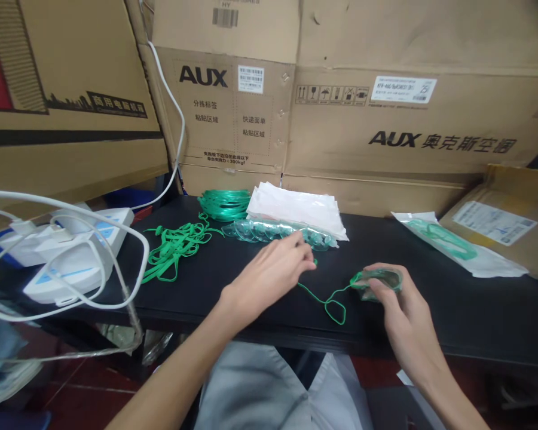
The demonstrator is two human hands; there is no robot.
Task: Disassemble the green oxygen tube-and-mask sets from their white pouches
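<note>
My right hand [397,304] is closed around a clear green mask [379,279] just above the black table [475,310]. A thin green strap [329,301] runs from the mask across the table toward my left hand [273,269]. That hand's fingers are pinched together at the strap's far end, beside a row of stacked clear green masks [273,230]. A pile of loose green straps [174,248] lies to the left, and a coil of green tubing [224,203] sits behind it.
A stack of clear plastic bags [300,209] lies behind the mask row. One sealed bag with a green part [452,245] rests at the right. White power strips and cables [72,251] crowd the left end. Cardboard boxes [385,131] wall off the back.
</note>
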